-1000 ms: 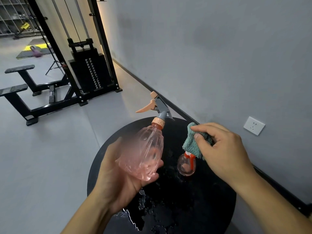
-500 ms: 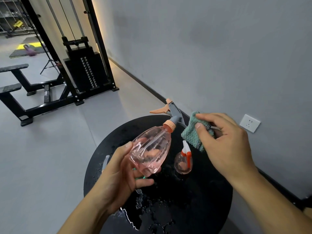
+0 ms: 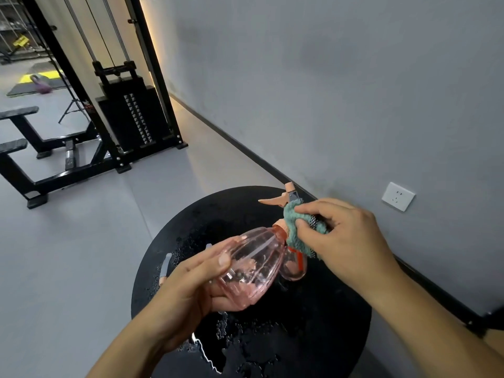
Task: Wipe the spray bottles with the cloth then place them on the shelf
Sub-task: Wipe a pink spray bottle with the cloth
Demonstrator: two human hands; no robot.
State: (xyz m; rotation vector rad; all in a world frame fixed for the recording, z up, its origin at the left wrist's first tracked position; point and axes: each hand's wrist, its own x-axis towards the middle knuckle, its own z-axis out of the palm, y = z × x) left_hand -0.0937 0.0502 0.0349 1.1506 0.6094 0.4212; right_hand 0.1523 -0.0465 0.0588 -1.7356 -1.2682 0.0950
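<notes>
Altogether two spray bottles (image 3: 253, 268); one cloth (image 3: 296, 230)

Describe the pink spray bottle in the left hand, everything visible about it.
The pink spray bottle is clear, ribbed pink plastic with an orange collar, a grey sprayer head and an orange trigger. It looks empty. It is held tilted above the wet black round table, head pointing up and away towards the wall. The left hand grips its base, and the right hand presses a teal cloth around its neck and sprayer head.
</notes>
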